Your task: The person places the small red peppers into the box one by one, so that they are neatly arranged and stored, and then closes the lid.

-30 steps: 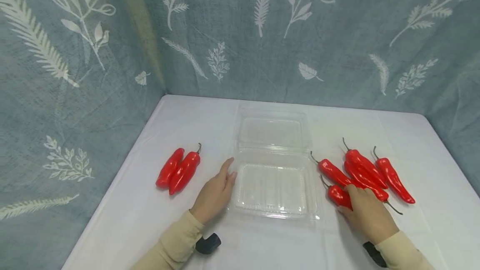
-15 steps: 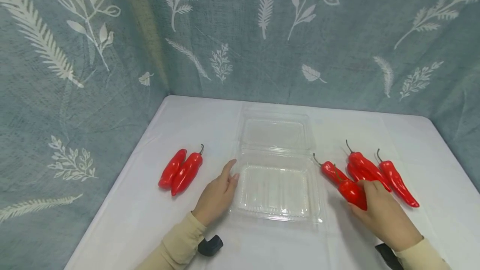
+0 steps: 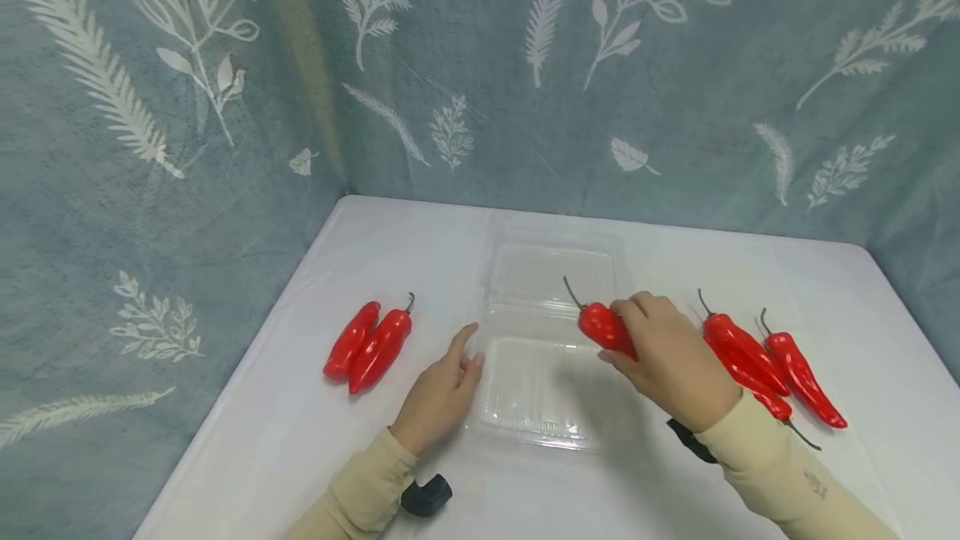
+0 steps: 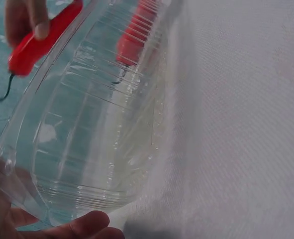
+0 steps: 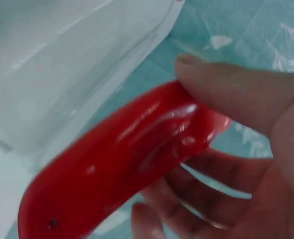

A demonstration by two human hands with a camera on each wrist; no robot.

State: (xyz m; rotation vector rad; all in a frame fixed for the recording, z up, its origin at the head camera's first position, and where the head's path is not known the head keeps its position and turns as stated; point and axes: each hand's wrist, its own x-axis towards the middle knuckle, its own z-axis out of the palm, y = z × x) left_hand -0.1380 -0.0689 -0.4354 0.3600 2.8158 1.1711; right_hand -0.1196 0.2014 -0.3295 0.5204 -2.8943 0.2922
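Observation:
My right hand (image 3: 671, 357) grips a red chili pepper (image 3: 603, 327) above the clear plastic clamshell container (image 3: 547, 432), its thin stem pointing up and away. Thumb and fingers hold one end of this pepper (image 5: 112, 159) in the right wrist view. The container lies with its lid folded back, and no pepper shows inside it. Beside its left wall rests my left hand (image 3: 438, 398), fingers loosely extended at the edge. Through the plastic in the left wrist view, another red pepper (image 4: 132, 45) shows; in the head view my right hand seems to cover it.
Several red peppers (image 3: 802, 377) lie on the right of the white-covered table (image 3: 525, 498). Two more peppers (image 3: 381, 351) lie side by side at the left. Patterned blue-green cloth (image 3: 525, 148) hangs behind the table and along its left.
My right hand has picked up a pepper from the right-hand group and carried it left over the container. My left hand has stayed at the container's left edge.

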